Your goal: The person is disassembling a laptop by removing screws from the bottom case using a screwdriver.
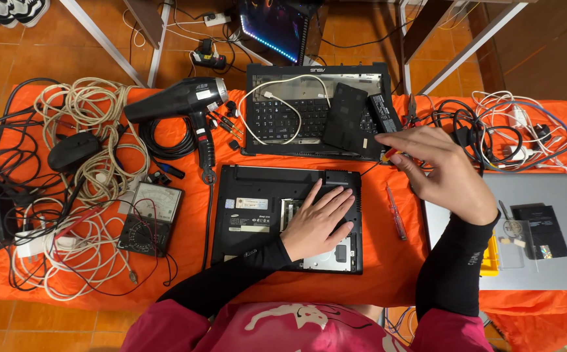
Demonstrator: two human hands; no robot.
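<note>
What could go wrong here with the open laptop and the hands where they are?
1. The left hand lies flat on the upturned black laptop over its opened bay; pressing there may stress exposed parts.
2. The right hand holds a small red-tipped tool near the keyboard chassis; a slip could scratch it.
3. The red screwdriver lies loose and could roll off.

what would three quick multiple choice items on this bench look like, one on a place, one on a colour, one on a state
1. Where does the left hand rest?
A. on the upturned black laptop
B. on the hair dryer
C. on the silver laptop

2. What colour is the table cloth?
A. blue
B. orange
C. white

3. How is the underside of the black laptop?
A. fully closed
B. partly open, a cover off
C. wrapped in cable

Answers: 1 A, the palm lies flat on its underside. 2 B, orange shows all around the things. 3 B, bare parts show beside the hand. The right hand holds a screwdriver.
</note>
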